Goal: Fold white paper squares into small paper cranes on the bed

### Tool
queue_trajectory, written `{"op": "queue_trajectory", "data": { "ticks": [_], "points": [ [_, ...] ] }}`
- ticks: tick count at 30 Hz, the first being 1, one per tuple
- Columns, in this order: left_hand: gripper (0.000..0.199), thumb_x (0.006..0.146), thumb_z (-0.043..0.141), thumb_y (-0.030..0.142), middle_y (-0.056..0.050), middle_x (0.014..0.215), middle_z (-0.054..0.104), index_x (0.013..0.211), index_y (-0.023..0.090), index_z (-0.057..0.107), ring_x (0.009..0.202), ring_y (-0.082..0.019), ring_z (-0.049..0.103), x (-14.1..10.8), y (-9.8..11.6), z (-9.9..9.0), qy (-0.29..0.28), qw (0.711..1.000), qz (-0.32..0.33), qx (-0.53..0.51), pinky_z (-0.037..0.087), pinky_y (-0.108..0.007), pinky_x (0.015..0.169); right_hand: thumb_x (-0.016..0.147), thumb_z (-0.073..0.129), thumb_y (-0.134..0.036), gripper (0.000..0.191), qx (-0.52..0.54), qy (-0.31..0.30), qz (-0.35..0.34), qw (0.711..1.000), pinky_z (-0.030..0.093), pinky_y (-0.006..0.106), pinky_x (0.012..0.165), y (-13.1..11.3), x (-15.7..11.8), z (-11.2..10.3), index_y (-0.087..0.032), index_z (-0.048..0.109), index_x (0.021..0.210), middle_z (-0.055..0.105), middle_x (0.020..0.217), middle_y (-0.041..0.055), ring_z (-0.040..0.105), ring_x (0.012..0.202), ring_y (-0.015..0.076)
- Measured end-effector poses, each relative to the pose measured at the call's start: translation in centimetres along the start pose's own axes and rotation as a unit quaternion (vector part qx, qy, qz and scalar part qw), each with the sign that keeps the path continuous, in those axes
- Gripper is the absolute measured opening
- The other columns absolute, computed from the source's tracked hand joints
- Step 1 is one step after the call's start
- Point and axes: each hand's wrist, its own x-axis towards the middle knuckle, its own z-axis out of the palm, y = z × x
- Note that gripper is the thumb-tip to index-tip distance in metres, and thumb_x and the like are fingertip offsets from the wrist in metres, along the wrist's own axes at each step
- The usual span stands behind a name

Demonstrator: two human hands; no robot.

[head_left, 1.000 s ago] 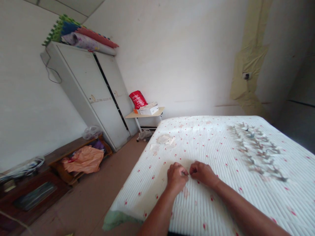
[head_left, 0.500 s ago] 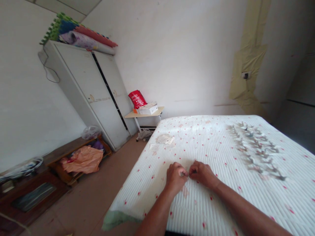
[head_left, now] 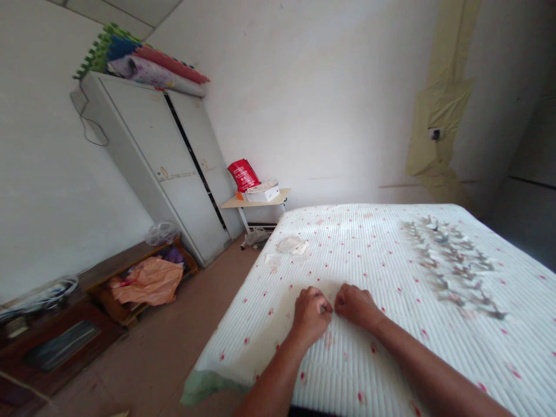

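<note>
Over the near part of the bed's white, red-dotted cover (head_left: pixel 243 324), my left hand (head_left: pixel 311 310) has its fingers curled together. Close beside it on the right, my right hand (head_left: pixel 354 304) is also closed, with a narrow gap between the two. Whatever the fingers pinch is too small to make out. Beyond my left hand lie some pale paper pieces (head_left: pixel 293 245) on the cover. Several small folded grey-white paper figures (head_left: pixel 456 260) stand in rows on the right side of the bed.
A small table (head_left: pixel 282 194) behind the bed holds a red bag (head_left: pixel 243 175) and a white box (head_left: pixel 263 192). A grey cabinet (head_left: pixel 174 168) stands at the left, near a low wooden unit (head_left: pixel 121 260) with an orange plastic bag (head_left: pixel 150 281).
My hands have moved slightly apart, and the fingers of my right hand have drawn in a little. The camera view has shifted very slightly.
</note>
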Motion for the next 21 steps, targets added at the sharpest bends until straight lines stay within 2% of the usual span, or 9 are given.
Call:
{"op": "queue_trajectory", "data": {
  "ticks": [14, 21],
  "points": [
    [0.016, 0.063, 0.053, 0.007, 0.0, 0.088, 0.055, 0.068, 0.02, 0.061, 0.089, -0.016, 0.047, -0.3, 0.6, -0.3, -0.001, 1.0, -0.011, 0.012, 0.035, -0.028, 0.08, 0.07, 0.048, -0.018, 0.015, -0.022, -0.005, 0.024, 0.999, 0.032, 0.028, 0.065, -0.1, 0.5, 0.1, -0.016, 0.062, 0.075, 0.065, 0.082, 0.0067, 0.059, 0.079, 0.0199],
    [0.006, 0.069, 0.054, 0.016, 0.0, 0.088, 0.055, 0.069, 0.02, 0.059, 0.089, -0.016, 0.047, -0.1, 1.2, -0.6, -0.008, 0.998, -0.026, 0.055, 0.035, -0.028, 0.078, 0.072, 0.045, -0.015, 0.018, -0.053, 0.011, 0.012, 0.998, 0.033, 0.028, 0.063, -0.1, 0.5, 0.4, -0.014, 0.062, 0.077, 0.062, 0.083, 0.0091, 0.059, 0.081, 0.0208]
  ]
}}
